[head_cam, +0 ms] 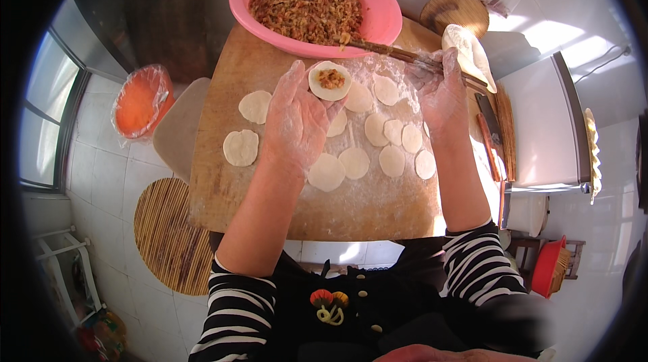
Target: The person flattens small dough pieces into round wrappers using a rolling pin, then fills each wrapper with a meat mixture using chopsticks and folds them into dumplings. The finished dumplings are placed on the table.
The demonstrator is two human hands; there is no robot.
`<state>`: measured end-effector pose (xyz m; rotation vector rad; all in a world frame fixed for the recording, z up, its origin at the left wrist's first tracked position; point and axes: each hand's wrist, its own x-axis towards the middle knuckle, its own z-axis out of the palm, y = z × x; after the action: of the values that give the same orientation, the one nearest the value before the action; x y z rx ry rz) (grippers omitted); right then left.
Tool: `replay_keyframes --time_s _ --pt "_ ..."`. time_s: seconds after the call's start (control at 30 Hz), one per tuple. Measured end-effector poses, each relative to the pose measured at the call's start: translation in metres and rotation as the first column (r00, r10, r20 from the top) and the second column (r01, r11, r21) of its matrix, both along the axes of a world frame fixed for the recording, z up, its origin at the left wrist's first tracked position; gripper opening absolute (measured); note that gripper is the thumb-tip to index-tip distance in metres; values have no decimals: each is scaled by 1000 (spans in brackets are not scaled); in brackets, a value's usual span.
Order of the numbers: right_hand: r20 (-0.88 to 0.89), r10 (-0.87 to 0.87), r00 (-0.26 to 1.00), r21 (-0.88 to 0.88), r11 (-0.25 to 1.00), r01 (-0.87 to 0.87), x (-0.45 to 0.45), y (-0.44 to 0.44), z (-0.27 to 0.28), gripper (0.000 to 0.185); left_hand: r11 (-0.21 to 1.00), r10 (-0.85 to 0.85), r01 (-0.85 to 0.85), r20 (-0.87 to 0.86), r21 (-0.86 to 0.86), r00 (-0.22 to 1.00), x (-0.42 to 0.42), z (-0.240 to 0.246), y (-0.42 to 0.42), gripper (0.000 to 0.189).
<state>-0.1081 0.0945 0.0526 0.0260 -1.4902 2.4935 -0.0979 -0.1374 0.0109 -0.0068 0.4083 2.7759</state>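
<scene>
My floured left hand (304, 114) holds up a round dough wrapper (315, 89) with a small mound of filling (331, 79) at its middle. In my right hand (443, 91) is a pair of wooden chopsticks (390, 51), their tips at the rim of a pink plastic basin (382, 13) and bearing a bit of food. Chopped filling (306, 5) fills much of that basin. Several flat dough wrappers (326, 172) lie on the floured wooden board (354, 215) below and around my hands, a few overlapping.
White dough or cloth (468, 53) lies at the board's upper right corner, beside a round woven mat (454, 12). A cleaver (487, 118) and a straw brush (505, 134) are at the right. Left of the board stand an orange lined bin (144, 104) and a stool (179, 129). Another person's hand (445, 354) shows at the bottom.
</scene>
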Motion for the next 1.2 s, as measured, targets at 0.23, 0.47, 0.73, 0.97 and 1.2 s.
replay_keyframes --time_s 0.23,0.47,0.73,0.97,1.2 --pt "-232 -107 967 187 970 152 -57 -2 24 26 998 -33 31 32 59 999 0 3 0 34" --pt "-140 -155 978 463 863 203 -69 0 20 22 1000 -18 18 -21 21 1000 -2 -2 -2 52" --pt "-63 267 962 225 942 -247 -55 22 29 23 998 -35 36 -18 52 999 -2 1 -2 55" --pt "-18 428 904 294 866 -404 -51 24 30 20 991 -98 103 -63 87 993 -2 2 -3 56" --pt "-6 376 926 500 803 -323 -37 16 44 30 993 -80 82 -27 81 996 -1 3 -1 57"
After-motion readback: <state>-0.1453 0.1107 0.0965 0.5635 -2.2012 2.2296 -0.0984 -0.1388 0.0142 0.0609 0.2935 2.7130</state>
